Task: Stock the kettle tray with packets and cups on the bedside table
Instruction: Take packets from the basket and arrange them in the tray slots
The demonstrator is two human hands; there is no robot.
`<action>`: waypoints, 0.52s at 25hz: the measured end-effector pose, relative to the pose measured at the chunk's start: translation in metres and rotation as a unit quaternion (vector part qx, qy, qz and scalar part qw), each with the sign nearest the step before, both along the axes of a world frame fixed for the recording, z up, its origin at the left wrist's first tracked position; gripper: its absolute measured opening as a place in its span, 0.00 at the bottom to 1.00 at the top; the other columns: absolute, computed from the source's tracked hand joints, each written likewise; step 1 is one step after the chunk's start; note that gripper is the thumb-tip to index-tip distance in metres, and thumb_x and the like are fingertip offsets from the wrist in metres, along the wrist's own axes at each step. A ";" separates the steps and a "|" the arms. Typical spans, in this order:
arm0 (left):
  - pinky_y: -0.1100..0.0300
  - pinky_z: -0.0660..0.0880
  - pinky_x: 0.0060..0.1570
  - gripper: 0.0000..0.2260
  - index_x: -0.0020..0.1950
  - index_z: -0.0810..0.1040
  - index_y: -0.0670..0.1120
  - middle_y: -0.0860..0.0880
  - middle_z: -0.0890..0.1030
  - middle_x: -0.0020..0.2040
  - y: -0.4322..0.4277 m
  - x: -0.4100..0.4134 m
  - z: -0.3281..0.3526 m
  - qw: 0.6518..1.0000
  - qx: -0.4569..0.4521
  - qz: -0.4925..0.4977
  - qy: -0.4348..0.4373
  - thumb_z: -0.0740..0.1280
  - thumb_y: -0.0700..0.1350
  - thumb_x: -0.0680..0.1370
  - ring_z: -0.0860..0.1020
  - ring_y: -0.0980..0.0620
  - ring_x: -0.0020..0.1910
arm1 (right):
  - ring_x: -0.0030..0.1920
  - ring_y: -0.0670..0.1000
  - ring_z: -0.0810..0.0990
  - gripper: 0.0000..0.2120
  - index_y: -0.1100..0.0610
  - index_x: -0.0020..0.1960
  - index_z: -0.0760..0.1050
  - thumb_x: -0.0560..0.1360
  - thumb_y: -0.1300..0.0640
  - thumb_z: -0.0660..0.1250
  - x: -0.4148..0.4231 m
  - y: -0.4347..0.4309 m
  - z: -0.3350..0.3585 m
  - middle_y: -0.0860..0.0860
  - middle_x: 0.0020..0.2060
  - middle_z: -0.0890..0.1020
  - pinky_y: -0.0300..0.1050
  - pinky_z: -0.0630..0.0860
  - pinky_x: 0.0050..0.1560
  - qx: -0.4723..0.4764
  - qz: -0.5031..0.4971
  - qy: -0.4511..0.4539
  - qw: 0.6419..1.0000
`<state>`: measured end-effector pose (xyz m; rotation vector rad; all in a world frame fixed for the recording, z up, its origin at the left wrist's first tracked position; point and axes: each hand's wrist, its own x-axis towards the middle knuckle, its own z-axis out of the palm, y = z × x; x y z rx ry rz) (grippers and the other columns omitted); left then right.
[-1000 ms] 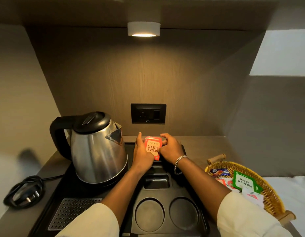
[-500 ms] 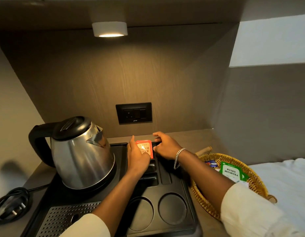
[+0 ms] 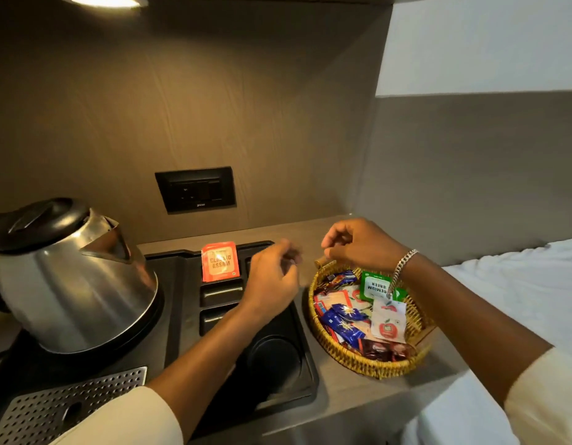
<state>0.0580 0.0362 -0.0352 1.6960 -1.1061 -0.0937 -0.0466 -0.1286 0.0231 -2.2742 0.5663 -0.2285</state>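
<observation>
Assam packet (image 3: 220, 261) slotted upright — left of both grips

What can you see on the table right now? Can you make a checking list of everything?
Surface: grey bedside table, partly bare.
Job's things: black kettle tray; orange Assam tea packet standing in its back slot; round cup wells bare; no cups seen; wicker basket full of packets, green tea packet on top.
Clutter: steel kettle on the tray; metal drip grate.
Hands: left hand over the tray, holding nothing; right hand above the basket, fingers curled, nothing visibly held.
Cables: nothing seen.
Surroundings: wall socket, ceiling lamp, white bedding.
</observation>
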 end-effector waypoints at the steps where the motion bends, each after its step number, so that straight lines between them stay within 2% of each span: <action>1: 0.64 0.75 0.38 0.10 0.48 0.78 0.50 0.53 0.80 0.42 -0.005 -0.007 -0.001 0.999 0.024 -0.039 -0.015 0.63 0.37 0.73 0.77 0.59 0.41 | 0.34 0.42 0.80 0.04 0.57 0.45 0.81 0.71 0.62 0.73 -0.010 -0.001 -0.003 0.46 0.36 0.82 0.30 0.76 0.32 -0.003 0.016 0.036 0.999; 4: 0.55 0.77 0.33 0.10 0.49 0.80 0.50 0.53 0.80 0.40 -0.016 -0.026 -0.007 0.982 0.124 -0.130 -0.049 0.63 0.40 0.73 0.78 0.57 0.36 | 0.36 0.47 0.80 0.09 0.57 0.46 0.81 0.67 0.57 0.77 -0.038 0.002 -0.019 0.51 0.38 0.84 0.45 0.80 0.39 -0.024 0.057 0.153 0.986; 5: 0.53 0.78 0.35 0.09 0.51 0.79 0.50 0.52 0.81 0.41 -0.019 -0.031 -0.010 0.973 0.166 -0.145 -0.076 0.63 0.41 0.73 0.78 0.56 0.37 | 0.36 0.47 0.79 0.11 0.56 0.45 0.81 0.66 0.54 0.78 -0.044 0.004 -0.027 0.50 0.38 0.83 0.47 0.78 0.39 -0.066 0.062 0.185 0.979; 6: 0.52 0.78 0.38 0.09 0.52 0.79 0.49 0.51 0.81 0.44 -0.022 -0.035 -0.013 0.961 0.207 -0.146 -0.109 0.64 0.43 0.73 0.78 0.54 0.42 | 0.36 0.46 0.77 0.12 0.55 0.44 0.82 0.65 0.51 0.78 -0.050 0.006 -0.035 0.49 0.36 0.82 0.46 0.75 0.37 -0.107 0.062 0.203 0.971; 9: 0.50 0.78 0.45 0.13 0.57 0.77 0.47 0.48 0.81 0.52 -0.031 -0.044 -0.019 0.938 0.280 -0.102 -0.175 0.67 0.48 0.74 0.77 0.48 0.50 | 0.36 0.47 0.76 0.11 0.56 0.42 0.83 0.67 0.49 0.76 -0.058 0.011 -0.052 0.50 0.35 0.82 0.39 0.67 0.32 -0.146 0.037 0.201 0.968; 11: 0.53 0.77 0.42 0.12 0.58 0.77 0.47 0.47 0.81 0.50 -0.034 -0.048 -0.021 0.944 0.275 -0.080 -0.161 0.66 0.47 0.76 0.78 0.48 0.47 | 0.37 0.49 0.78 0.10 0.56 0.41 0.83 0.67 0.49 0.75 -0.061 0.013 -0.056 0.53 0.36 0.83 0.39 0.69 0.31 -0.154 0.022 0.181 0.971; 13: 0.58 0.73 0.34 0.11 0.58 0.78 0.47 0.48 0.81 0.43 -0.032 -0.051 -0.021 0.962 0.242 -0.076 -0.097 0.66 0.46 0.77 0.77 0.52 0.38 | 0.37 0.48 0.79 0.09 0.55 0.40 0.82 0.66 0.50 0.75 -0.064 0.016 -0.055 0.51 0.35 0.83 0.43 0.74 0.33 -0.159 0.017 0.134 0.978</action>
